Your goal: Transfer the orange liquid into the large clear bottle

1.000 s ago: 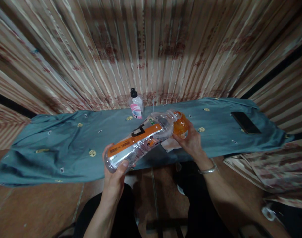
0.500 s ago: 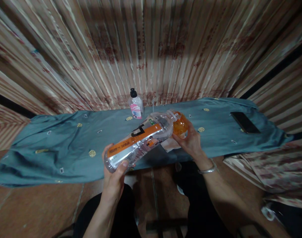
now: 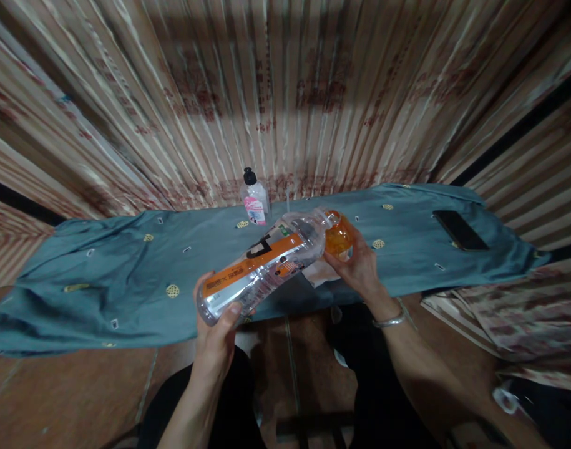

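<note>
Curtain (image 3: 285,93): striped, reddish prints, hangs behind the desk's back edge. Desk (image 3: 126,268): teal cover, small yellow prints, long side facing the person. Big bottle (image 3: 266,259): clear, orange-and-silver label, held slanted over mid-desk, base toward front edge, neck pointing right and toward back edge. Small bottle (image 3: 255,204): black cap, pink label, upright near back edge, left of centre. Phone (image 3: 460,229): dark, flat, near right end. Left hand (image 3: 216,333): wrapped round big bottle's base end. Right hand (image 3: 360,265): curled round an orange container (image 3: 337,240) at big bottle's mouth; can't tell if they touch. White sheet (image 3: 321,274): by front edge, partly hidden. Bracelet (image 3: 390,320): silvery, on right wrist.
</note>
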{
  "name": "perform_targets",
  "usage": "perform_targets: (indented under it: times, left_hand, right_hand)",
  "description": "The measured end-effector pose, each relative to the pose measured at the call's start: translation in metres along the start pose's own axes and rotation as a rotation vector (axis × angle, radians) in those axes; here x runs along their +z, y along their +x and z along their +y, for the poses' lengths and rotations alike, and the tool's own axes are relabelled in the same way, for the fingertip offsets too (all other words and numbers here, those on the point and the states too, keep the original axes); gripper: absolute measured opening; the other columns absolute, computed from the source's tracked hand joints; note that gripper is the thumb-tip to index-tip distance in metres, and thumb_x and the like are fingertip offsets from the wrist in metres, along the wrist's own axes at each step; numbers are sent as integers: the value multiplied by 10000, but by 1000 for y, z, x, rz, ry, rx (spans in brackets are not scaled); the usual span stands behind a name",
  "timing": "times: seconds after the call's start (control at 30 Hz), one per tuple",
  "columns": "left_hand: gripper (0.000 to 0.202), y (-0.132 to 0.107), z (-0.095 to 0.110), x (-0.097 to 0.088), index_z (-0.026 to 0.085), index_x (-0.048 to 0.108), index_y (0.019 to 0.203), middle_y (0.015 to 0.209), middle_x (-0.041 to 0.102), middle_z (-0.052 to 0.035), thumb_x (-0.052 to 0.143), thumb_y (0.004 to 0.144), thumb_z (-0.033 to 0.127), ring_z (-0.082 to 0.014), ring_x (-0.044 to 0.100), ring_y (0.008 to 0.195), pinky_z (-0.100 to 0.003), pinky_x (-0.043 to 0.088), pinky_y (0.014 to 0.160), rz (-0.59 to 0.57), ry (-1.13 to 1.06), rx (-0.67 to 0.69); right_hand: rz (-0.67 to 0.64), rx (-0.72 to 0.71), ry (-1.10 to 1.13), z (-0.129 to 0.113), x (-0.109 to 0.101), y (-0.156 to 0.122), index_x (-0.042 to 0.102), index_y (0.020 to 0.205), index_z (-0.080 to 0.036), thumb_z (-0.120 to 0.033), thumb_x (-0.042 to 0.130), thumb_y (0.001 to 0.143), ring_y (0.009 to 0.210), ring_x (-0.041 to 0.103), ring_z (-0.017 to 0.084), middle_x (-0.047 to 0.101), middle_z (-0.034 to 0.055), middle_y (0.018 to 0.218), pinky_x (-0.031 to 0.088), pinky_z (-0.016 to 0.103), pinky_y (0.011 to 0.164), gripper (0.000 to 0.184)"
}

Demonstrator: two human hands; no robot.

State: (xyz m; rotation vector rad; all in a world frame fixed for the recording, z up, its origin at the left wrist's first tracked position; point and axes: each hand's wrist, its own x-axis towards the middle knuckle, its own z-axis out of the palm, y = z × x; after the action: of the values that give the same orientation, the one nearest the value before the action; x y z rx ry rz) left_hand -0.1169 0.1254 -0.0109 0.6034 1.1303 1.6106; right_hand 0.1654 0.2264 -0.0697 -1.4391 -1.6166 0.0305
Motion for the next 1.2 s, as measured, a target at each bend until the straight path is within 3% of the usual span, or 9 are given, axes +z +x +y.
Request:
perform_targets:
  times: [0.4, 0.67, 0.9, 1.2]
  left_hand:
    - [821, -1, -1, -1, 299, 536, 1282, 1110, 727, -21, 968, 584, 298, -201, 709, 845, -293, 639, 620, -2, 1, -5]
    - [804, -1, 0, 0, 291, 530, 1291, 1126, 721, -30, 957, 610, 306, -184, 710, 861, -211, 576, 567, -10, 17, -1]
    - [798, -1, 0, 1, 297, 546, 1282, 1119, 723, -27, 955, 597, 303, -205, 711, 865, -290, 621, 652, -1, 22, 1]
    - [779, -1, 0, 1, 296, 547, 1265, 1116, 719, -31, 953, 600, 286, -206, 712, 853, -286, 624, 634, 0, 11, 1]
  right_hand:
    - [-17, -13, 0, 0, -2, 1, 504, 1474, -168, -620, 736, 807, 1158, 733, 351, 705, 195, 1347, 624, 512, 968, 839]
    - [-9, 13, -2, -2, -2, 1, 523, 1462, -159, -595, 748, 788, 1147, 733, 363, 708, 199, 1333, 617, 539, 970, 833]
    - [5, 10, 6, -2, -2, 1, 523, 1453, -169, -624, 747, 782, 1091, 759, 345, 739, 184, 1281, 642, 503, 909, 841]
    - [-14, 10, -17, -3, -4, 1, 520, 1466, -158, -671, 725, 796, 1135, 746, 340, 722, 189, 1323, 633, 481, 940, 868]
